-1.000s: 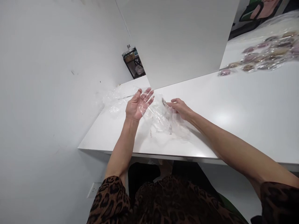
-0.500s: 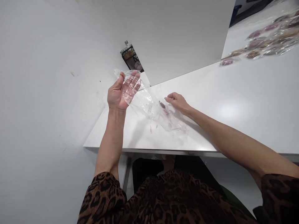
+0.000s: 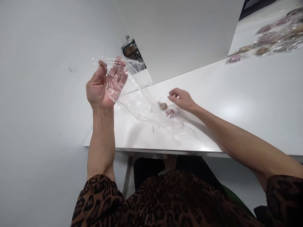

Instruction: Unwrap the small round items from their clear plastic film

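From the head view, the left hand (image 3: 104, 86) is raised above the white table (image 3: 236, 104), thumb and fingers pinching the mouth of a clear plastic bag (image 3: 137, 101) that slopes down to the tabletop, crinkled and see-through. The right hand (image 3: 181, 99) rests on the bag's low end, fingers loosely curled, beside two small wrapped sweets (image 3: 167, 109) inside. The step in hand looks like emptying the bag; that calls for a firm pinch at the mouth.

We get one head-worn view only, looking forward and down from above the lap onto the white bench (image 3: 236, 104), close in, both forearms reaching away from us.
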{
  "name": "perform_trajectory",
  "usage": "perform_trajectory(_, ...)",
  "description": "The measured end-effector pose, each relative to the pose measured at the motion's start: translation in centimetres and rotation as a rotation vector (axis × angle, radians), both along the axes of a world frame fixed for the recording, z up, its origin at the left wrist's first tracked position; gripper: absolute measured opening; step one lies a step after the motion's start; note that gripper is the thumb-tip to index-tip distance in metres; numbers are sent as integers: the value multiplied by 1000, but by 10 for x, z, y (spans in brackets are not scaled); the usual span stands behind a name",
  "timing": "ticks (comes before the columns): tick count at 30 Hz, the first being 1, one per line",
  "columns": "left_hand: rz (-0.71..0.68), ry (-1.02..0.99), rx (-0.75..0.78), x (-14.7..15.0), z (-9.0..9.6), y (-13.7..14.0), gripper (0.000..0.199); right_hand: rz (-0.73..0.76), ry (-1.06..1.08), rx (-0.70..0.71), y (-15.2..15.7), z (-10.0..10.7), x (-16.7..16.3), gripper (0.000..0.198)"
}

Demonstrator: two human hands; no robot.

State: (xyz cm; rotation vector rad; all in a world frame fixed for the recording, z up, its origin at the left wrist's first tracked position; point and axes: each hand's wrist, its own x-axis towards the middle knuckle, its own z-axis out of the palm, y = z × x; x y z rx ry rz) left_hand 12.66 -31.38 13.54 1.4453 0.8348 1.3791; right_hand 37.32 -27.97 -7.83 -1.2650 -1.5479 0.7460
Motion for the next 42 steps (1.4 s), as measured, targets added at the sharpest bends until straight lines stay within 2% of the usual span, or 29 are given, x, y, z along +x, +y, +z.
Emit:
perform_trajectory(3,14,-34,-4,-12,-6,-2,31,308,-239,-80,-7,9,1,33)
perform_trajectory(5,22,-62,-20,-20,-12,-3,26,414,-421,-163,-9,10,1,44)
perform_trajectory(8,44,-90,-43,-32,-22,-6,23,443,-583,-228,-8,6,1,50)
perform_trajectory(13,89,-105,-53,-57,-37,-17,22,464,-622,-334,-11,7,2,28)
perform_trajectory(16,138,-104,-43,-73,-41,-25,20,484,-653,-399,-17,16,3,28)
perform_trajectory(19,133,-143,-27,-84,-35,-30,21,445,-562,-382,-19,23,5,31)
perform_trajectory(22,-4,-227,-20,-82,-17,-27,27,300,-316,-335,-16,23,7,41)
perform_trajectory(25,-79,-255,-22,-67,6,-18,32,200,-45,-338,-10,15,8,52)
perform_trajectory(29,-149,-263,0,-40,29,-2,33,167,182,-335,-5,4,7,60)
perform_trajectory(33,-277,-237,23,-8,41,7,39,165,261,-304,-1,-4,6,58)
perform_trajectory(37,-228,-125,68,18,47,1,45,148,241,-295,4,-8,7,52)
perform_trajectory(40,-229,-109,98,14,48,-9,46,157,225,-279,4,-8,5,45)
perform_trajectory(42,-214,-108,102,-4,46,-16,46,182,233,-283,1,-7,1,39)
